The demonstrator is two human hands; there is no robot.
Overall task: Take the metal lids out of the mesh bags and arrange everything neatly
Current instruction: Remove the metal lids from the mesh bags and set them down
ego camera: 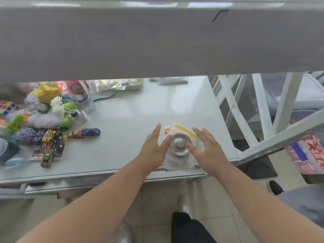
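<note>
Metal lid (179, 144) on mesh bag (177, 161), between spread left hand (154, 147) and right hand (206, 149).

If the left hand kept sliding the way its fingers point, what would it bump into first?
Probably the small red and white thing at the corner of the yellow-edged mesh bag. The left hand points up and slightly right, its thumb beside the metal lid. Depth is hard to judge here.

Bare forearms, no sleeves; dark trousers (189, 228), white shoes (184, 204).
</note>
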